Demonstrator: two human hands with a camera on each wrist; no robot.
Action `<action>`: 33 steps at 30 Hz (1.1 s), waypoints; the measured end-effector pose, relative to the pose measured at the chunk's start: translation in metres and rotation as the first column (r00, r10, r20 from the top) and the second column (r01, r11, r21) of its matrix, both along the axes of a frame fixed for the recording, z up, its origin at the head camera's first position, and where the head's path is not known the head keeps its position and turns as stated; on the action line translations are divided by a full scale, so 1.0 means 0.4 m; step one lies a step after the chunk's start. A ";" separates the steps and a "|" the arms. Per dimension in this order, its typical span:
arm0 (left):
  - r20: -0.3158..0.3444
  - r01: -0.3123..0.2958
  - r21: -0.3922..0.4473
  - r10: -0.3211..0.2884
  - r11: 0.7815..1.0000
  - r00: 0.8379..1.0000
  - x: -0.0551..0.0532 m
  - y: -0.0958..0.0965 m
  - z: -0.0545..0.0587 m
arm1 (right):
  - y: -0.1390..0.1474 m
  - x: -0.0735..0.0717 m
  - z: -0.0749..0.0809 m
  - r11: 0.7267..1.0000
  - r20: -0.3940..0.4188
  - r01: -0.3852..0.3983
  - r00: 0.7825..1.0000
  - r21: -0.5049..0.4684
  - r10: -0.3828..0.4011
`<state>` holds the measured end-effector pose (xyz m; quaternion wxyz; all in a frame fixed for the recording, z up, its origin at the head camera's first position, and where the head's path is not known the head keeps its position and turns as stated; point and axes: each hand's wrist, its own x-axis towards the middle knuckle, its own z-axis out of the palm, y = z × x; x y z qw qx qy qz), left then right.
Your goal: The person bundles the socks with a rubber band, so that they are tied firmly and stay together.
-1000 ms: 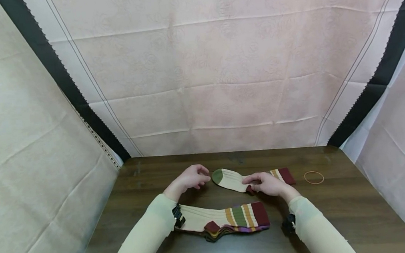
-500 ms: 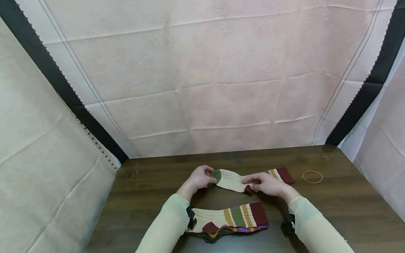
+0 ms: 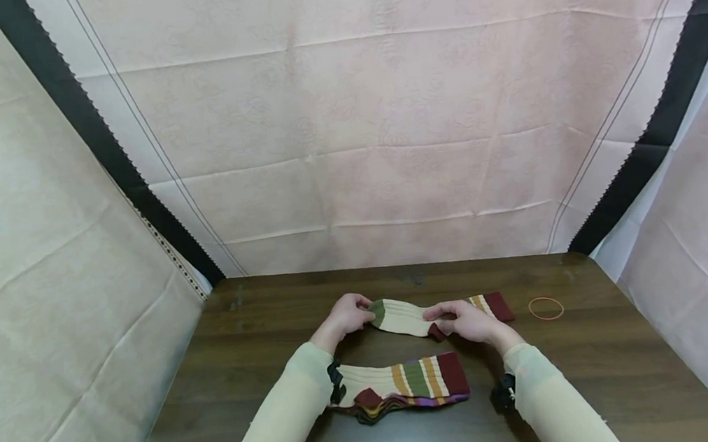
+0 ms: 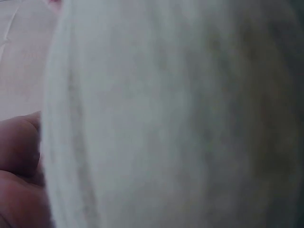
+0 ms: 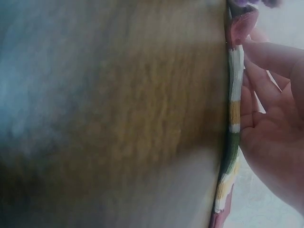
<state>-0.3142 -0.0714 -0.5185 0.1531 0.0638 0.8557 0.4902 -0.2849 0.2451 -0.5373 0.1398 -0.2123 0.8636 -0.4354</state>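
A cream ribbed sock [image 3: 403,317] with a green toe, maroon heel and striped maroon cuff lies toward the back of the table. At its toe, my left hand [image 3: 349,314] pinches the green end between thumb and fingers. My right hand [image 3: 469,321] rests over the sock's middle, beside the heel, fingers extended. The right wrist view shows the sock's striped edge [image 5: 234,85] along that hand's fingers. Nearer to me lies a stack of similar socks [image 3: 367,375], its toe end hidden behind my left wrist. Blurred pale cloth [image 4: 133,114] covers most of the left wrist view.
A thin tan rubber band [image 3: 547,319] lies right of the sock's cuff. The brown wooden table [image 3: 594,368] is enclosed by pale fabric walls [image 3: 382,106] at the back and both sides. Purple and yellow edges show below the stack's top sock.
My left hand has moved right to the sock and taken hold of its green toe, which now sits slightly lower. The right hand has stayed on the sock.
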 end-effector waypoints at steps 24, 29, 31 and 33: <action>-0.002 -0.004 -0.032 0.004 0.999 1.000 0.004 -0.015 -0.009 | 0.204 0.034 0.012 0.796 -0.121 0.605 0.792 0.015 -0.599; 0.005 -0.005 -0.027 0.005 1.000 1.000 0.005 -0.015 -0.008 | 0.225 0.036 0.003 0.813 -0.150 0.577 0.813 0.082 -0.562; 0.009 -0.008 -0.021 0.008 1.000 1.000 0.006 -0.016 -0.008 | 0.227 0.034 0.001 0.820 -0.181 0.560 0.825 0.121 -0.536; 0.013 -0.010 -0.016 0.010 1.000 1.000 0.006 -0.016 -0.007 | 0.228 0.030 0.001 0.823 -0.205 0.548 0.831 0.152 -0.516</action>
